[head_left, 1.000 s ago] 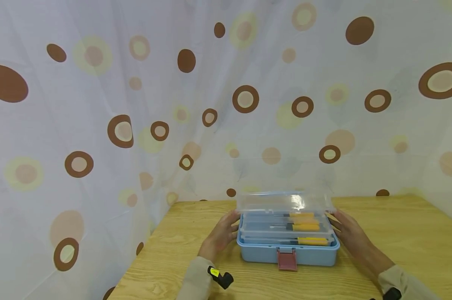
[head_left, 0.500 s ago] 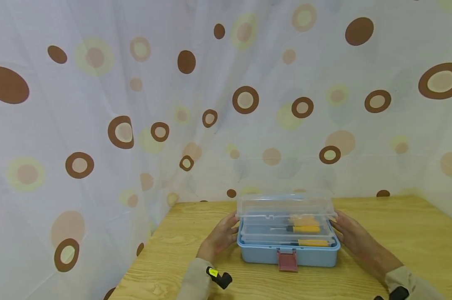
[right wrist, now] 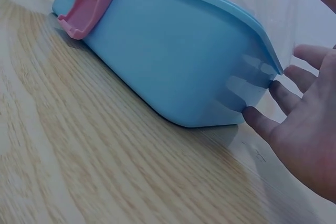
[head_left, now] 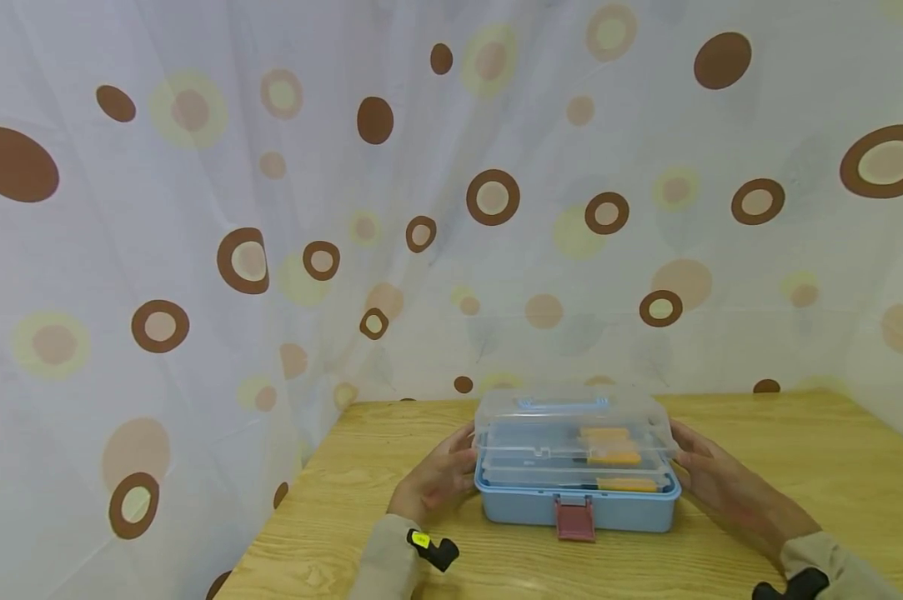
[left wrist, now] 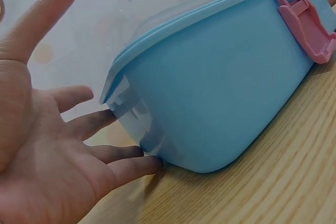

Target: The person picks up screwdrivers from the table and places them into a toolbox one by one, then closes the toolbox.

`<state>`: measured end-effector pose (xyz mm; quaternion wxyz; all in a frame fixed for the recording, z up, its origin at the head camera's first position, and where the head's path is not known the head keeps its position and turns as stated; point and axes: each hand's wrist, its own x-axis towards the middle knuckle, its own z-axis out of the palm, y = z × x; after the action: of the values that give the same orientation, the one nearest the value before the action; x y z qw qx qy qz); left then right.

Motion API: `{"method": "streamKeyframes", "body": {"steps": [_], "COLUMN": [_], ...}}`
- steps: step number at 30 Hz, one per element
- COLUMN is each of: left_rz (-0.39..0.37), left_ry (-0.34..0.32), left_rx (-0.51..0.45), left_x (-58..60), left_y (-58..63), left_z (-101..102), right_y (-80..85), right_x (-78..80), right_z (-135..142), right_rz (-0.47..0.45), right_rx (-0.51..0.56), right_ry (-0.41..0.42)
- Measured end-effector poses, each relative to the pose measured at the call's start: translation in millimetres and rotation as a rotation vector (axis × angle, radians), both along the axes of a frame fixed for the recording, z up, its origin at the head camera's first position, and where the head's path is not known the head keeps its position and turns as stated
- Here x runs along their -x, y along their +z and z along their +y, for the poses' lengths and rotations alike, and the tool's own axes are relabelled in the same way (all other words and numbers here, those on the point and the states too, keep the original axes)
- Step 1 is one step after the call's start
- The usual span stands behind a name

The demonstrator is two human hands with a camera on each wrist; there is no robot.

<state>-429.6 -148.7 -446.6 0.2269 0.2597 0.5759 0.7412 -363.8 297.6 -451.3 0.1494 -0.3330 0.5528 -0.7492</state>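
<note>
A light blue plastic toolbox (head_left: 511, 508) stands on the table, its pink latch (head_left: 574, 520) hanging down at the front. The clear lid (head_left: 496, 425) is tilted over it, its front edge raised above the rim. Several tools with yellow handles (head_left: 627, 484) lie in the tray inside, partly seen through the lid. My left hand (head_left: 434, 473) is at the left end, straight fingertips touching the blue wall in the left wrist view. At the right end, my right hand (head_left: 721, 479) has extended fingers, some against the wall (right wrist: 231, 93). Whether either hand touches the lid, I cannot tell.
The wooden table (head_left: 346, 483) extends to both sides of the box. Behind and to the left hangs a white curtain (head_left: 331, 350) with brown and pale circles. A blue carrying handle (head_left: 564, 403) sits on the lid's top.
The lid has swung forward and down, its front edge now lower over the tools. Both hands stay at the box's ends; the right forearm has shifted slightly right. The box has hardly moved.
</note>
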Motion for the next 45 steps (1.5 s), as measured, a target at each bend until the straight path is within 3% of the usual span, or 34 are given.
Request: {"method": "streamKeyframes", "body": {"steps": [9,16,21,45], "left_rz": [0.002,-0.028,-0.023,-0.04], "left_ry": [-0.07,-0.04,-0.06,-0.102], "left_rx": [-0.047,-0.034,-0.03,-0.063], "left_x": [0.0,5.3,7.2,2.3], "left_y": [-3.3,-8.4,-10.4,-11.2], "left_z": [-5.1,-7.9,-9.7,-10.2], "right_y": [-1.8,-2.5,-5.4,-8.1], "right_x": [-0.5,0.0,2.1,-0.9], "right_z": [6.3,9.8,12.9,15.7], "right_rz": [-0.025,-0.042,-0.026,-0.013], "right_rx": [-0.044,-0.07,-0.068,-0.147], "right_ry": [0.06,0.076,0.108,0.087]}}
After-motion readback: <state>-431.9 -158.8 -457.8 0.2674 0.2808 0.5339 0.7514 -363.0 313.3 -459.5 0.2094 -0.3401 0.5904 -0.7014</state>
